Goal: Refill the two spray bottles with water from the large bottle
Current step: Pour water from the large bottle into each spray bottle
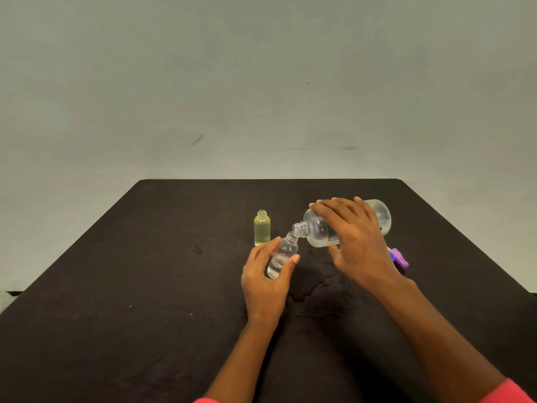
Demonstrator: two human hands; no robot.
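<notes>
My right hand [354,237] gripped the one large bottle [318,232], with my fingers curled over its upper side and my thumb underneath. I held it tipped almost flat above the table [145,257], with its base raised toward the far right and its open neck pointing down to the left. That neck met the open mouth of a small clear spray bottle [284,255]; I could not tell whether the two rims touched.

My left hand [267,279] held the clear bottle, my thumb on its right side and my fingers curved round its left. The bottle leaned to the right, toward the large one. Some water lay in its lower part.

There were three bottles in all: the large one and two small ones. The second small bottle, a yellow-tinted one [262,228], stood upright on the table with no cap. It was just beyond my left fingertips and to the left of the large bottle's neck, and neither hand touched it. I could not tell how full it was.

Only one spray cap showed, a purple one [400,258]. It lay on the table at the right, partly hidden behind my right hand. Both my pink sleeves [510,392] showed at the bottom edge of the view.
</notes>
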